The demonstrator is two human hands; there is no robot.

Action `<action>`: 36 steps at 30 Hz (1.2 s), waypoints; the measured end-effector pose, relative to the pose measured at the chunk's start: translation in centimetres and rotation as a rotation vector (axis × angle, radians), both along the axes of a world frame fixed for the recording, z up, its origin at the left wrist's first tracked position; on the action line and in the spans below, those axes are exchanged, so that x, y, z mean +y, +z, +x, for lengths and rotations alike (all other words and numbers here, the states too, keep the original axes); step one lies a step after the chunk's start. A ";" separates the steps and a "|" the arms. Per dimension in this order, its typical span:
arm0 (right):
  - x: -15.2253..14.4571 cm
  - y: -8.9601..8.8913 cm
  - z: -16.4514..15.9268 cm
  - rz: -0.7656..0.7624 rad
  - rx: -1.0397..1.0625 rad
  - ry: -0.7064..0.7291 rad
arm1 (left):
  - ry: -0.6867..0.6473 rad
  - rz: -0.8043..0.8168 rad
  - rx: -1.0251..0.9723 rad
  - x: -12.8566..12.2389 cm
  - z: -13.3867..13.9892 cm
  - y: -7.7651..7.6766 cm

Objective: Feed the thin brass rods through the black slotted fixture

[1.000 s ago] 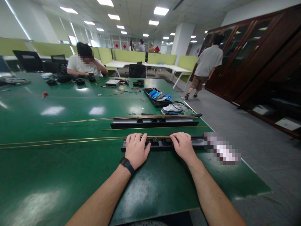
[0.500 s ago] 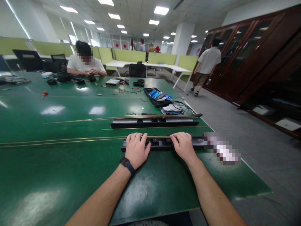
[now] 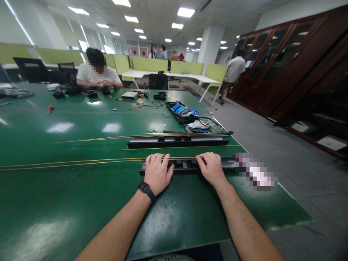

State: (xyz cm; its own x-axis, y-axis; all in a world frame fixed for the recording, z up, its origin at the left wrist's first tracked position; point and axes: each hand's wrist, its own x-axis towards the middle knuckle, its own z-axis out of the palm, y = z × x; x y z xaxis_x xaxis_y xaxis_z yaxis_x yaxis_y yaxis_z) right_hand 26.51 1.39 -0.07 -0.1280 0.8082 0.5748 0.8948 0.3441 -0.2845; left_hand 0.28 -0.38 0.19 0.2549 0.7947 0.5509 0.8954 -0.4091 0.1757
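Note:
A long black rail [image 3: 228, 165] with a grey inner face lies across the green table in front of me. Thin brass-coloured rods [image 3: 108, 161] run along its far edge and stick out well to the left. My left hand [image 3: 157, 173], wearing a dark watch, lies over the left half of the rail. Its fingers bend over the far edge across the rods, and its thumb is on the near side. My right hand [image 3: 213, 167] pinches a rod end between thumb and fingers near the rail's middle. The fingertips partly hide that end.
Beyond lies a second black rail [image 3: 178, 144] with more rods on top, and a loose rod [image 3: 141, 148] before it. A blurred patch [image 3: 255, 172] covers something at the right end. Farther back are a black tray [image 3: 181, 112], a seated person [image 3: 98, 72] and a walking person [image 3: 235, 70].
Both my hands, the rail and the rods keep their places. The person at the right has walked farther away, toward the cabinets. The view has shifted very slightly.

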 end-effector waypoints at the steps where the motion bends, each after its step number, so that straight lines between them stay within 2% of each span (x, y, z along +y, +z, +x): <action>1: 0.0 -0.1 0.0 -0.001 -0.002 0.000 | 0.000 0.000 0.000 0.0 0.0 0.0; 36: -0.1 0.3 0.0 0.016 -0.012 -0.016 | 0.005 -0.023 0.018 -0.1 -0.1 0.2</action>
State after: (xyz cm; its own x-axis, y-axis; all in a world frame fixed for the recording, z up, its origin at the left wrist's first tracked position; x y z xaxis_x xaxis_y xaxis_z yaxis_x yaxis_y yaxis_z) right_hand 26.48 1.32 0.21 -0.1222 0.8011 0.5859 0.9033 0.3344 -0.2688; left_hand 0.18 -0.43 0.40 0.2610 0.8081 0.5280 0.9004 -0.4010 0.1686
